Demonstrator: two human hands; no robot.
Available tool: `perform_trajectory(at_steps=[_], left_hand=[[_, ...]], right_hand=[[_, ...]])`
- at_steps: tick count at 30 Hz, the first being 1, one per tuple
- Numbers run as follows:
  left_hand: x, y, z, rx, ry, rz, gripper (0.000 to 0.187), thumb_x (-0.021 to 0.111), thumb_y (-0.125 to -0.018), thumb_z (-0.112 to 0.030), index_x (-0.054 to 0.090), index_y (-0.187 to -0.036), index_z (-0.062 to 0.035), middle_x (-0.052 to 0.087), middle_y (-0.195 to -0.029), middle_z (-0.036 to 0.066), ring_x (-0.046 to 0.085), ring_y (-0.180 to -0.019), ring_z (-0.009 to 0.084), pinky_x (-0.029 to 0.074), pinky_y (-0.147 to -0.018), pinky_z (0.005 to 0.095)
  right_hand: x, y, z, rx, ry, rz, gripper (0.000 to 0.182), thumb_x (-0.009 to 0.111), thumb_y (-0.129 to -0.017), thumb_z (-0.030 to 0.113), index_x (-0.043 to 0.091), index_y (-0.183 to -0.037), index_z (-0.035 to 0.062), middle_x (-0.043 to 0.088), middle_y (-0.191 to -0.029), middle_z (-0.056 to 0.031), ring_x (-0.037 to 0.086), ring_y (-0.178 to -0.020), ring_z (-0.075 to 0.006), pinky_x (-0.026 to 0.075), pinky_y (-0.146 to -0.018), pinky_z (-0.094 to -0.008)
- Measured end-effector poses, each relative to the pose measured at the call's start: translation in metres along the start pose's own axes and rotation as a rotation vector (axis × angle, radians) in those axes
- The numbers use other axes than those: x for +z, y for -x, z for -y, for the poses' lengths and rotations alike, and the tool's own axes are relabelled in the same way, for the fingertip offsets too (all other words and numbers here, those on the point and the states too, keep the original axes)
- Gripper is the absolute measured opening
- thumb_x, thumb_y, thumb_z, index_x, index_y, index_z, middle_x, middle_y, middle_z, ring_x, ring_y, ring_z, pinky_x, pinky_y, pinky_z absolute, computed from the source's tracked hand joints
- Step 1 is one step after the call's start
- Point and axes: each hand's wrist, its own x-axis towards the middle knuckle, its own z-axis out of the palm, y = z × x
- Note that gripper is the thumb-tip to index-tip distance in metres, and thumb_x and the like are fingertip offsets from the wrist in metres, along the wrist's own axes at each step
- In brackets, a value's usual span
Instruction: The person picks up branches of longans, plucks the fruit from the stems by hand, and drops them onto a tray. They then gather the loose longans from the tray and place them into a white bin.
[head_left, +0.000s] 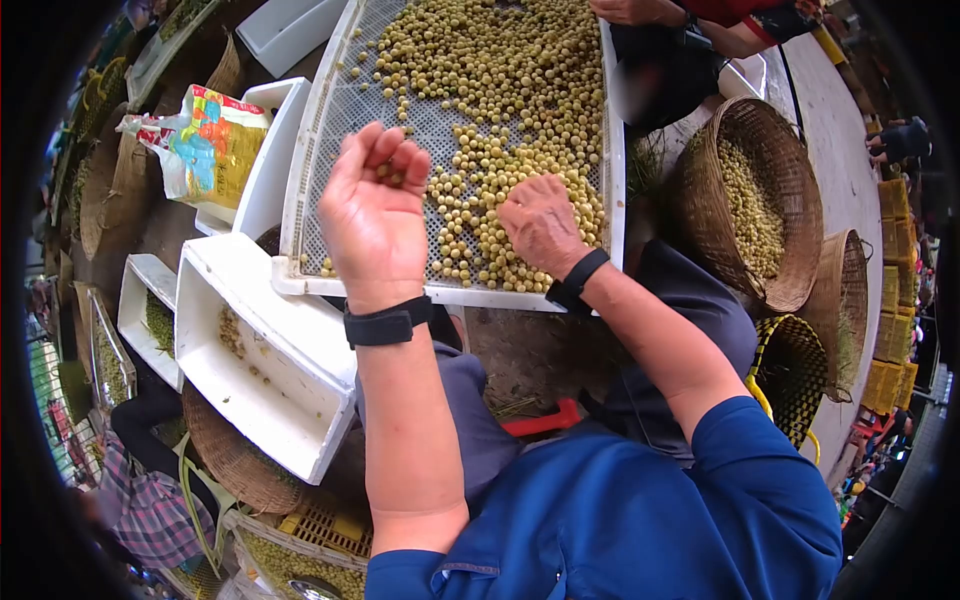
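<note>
A white perforated tray (pixel 365 100) in front of me bears a spread of small round yellowish fruits (pixel 510 60), which look like longans. Palm up over its left part, my left hand (pixel 378 210) has its fingers curled in, with a few of the fruits visible against them. My right hand (pixel 543 222) rests back up on the heap at the near right, touching the fruits. Its fingers are bent under, and the fingertips are hidden, so I cannot see what they hold. Dark bands circle both wrists.
To the left is a white foam box (pixel 270 370) with a few loose fruits, below a colourful plastic bag (pixel 222 145). A wicker basket (pixel 700 190) with fruits stands right, near a yellow-black woven basket (pixel 790 375). Another person's hand (pixel 635 10) is at the far right corner.
</note>
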Motion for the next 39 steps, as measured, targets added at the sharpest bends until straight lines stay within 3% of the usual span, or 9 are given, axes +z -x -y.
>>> perform_trajectory(at_steps=[10,13,16,21,26,29,31,33,39], left_hand=[[-0.008,0.001,-0.027,0.185,0.000,-0.086,0.025,0.051,-0.102,-0.016,0.060,-0.109,0.0057,0.064,-0.100,0.014,0.064,-0.090,0.0238,0.057,-0.086,0.0388],[-0.010,0.001,-0.032,0.214,-0.005,-0.129,0.024,0.050,-0.103,-0.017,0.060,-0.109,0.0042,0.064,-0.098,0.013,0.064,-0.088,0.0235,0.058,-0.085,0.0385],[-0.014,-0.001,-0.027,0.191,-0.028,-0.123,0.023,0.052,-0.101,-0.015,0.061,-0.108,0.0050,0.065,-0.098,0.013,0.064,-0.089,0.0239,0.057,-0.086,0.0385],[-0.004,0.003,0.023,-0.105,-0.053,-0.060,0.025,0.054,-0.101,-0.020,0.062,-0.104,0.0034,0.065,-0.097,0.013,0.065,-0.089,0.0252,0.055,-0.085,0.0393],[0.013,0.023,0.061,-0.408,-0.042,-0.071,0.036,0.051,-0.103,-0.033,0.061,-0.106,0.0024,0.062,-0.101,0.012,0.061,-0.094,0.0235,0.054,-0.087,0.0378],[0.003,0.014,0.046,-0.318,0.025,-0.011,0.033,0.050,-0.104,-0.027,0.062,-0.106,0.0034,0.063,-0.100,0.013,0.062,-0.092,0.0235,0.054,-0.083,0.0351],[0.000,0.009,0.025,-0.213,0.092,-0.033,0.030,0.050,-0.104,-0.023,0.061,-0.109,0.0046,0.064,-0.105,0.016,0.063,-0.096,0.0251,0.055,-0.082,0.0346],[-0.002,0.009,0.007,-0.138,0.100,-0.027,0.031,0.051,-0.104,-0.023,0.061,-0.110,0.0054,0.064,-0.107,0.017,0.062,-0.099,0.0261,0.055,-0.084,0.0359],[0.003,0.021,-0.012,-0.041,0.114,-0.030,0.030,0.052,-0.103,-0.020,0.057,-0.115,0.0074,0.063,-0.108,0.018,0.061,-0.101,0.0275,0.055,-0.091,0.0403]], right_hand=[[0.011,0.010,0.010,0.061,0.042,0.108,0.007,0.063,-0.079,0.011,0.068,-0.074,0.0078,0.060,-0.090,-0.0091,0.054,-0.100,-0.0272,0.033,-0.102,-0.0473],[-0.002,0.014,0.009,-0.027,-0.067,-0.098,0.003,0.068,-0.079,0.006,0.066,-0.077,0.0056,0.065,-0.093,-0.0089,0.059,-0.101,-0.0269,0.043,-0.093,-0.0411],[-0.035,0.004,0.011,0.458,-0.548,-0.210,0.004,0.068,-0.083,0.003,0.064,-0.083,0.0053,0.068,-0.078,-0.0074,0.066,-0.072,-0.0203,0.053,-0.068,-0.0325],[-0.115,-0.032,0.015,0.557,-1.001,-0.382,0.010,0.073,-0.087,0.007,0.068,-0.093,0.0015,0.070,-0.086,-0.0032,0.065,-0.083,-0.0106,0.053,-0.076,-0.0273],[-0.134,-0.049,0.030,0.022,-0.672,-0.217,0.013,0.075,-0.088,0.015,0.073,-0.096,0.0065,0.071,-0.091,-0.0087,0.066,-0.092,-0.0236,0.051,-0.081,-0.0357],[-0.096,-0.051,0.002,0.390,-0.694,-0.347,0.009,0.071,-0.090,0.014,0.073,-0.092,0.0057,0.070,-0.090,-0.0090,0.065,-0.091,-0.0241,0.050,-0.082,-0.0359],[-0.052,-0.042,-0.027,0.300,-0.416,-0.372,0.006,0.068,-0.089,0.010,0.071,-0.087,0.0055,0.068,-0.087,-0.0085,0.063,-0.086,-0.0272,0.049,-0.080,-0.0372],[-0.018,-0.035,-0.045,0.212,-0.103,-0.134,0.003,0.068,-0.085,0.009,0.069,-0.084,0.0074,0.066,-0.087,-0.0083,0.060,-0.086,-0.0289,0.048,-0.079,-0.0410],[0.033,-0.043,-0.055,0.203,0.009,-0.182,0.002,0.068,-0.081,0.011,0.069,-0.080,0.0098,0.063,-0.088,-0.0067,0.056,-0.095,-0.0280,0.042,-0.087,-0.0440]])
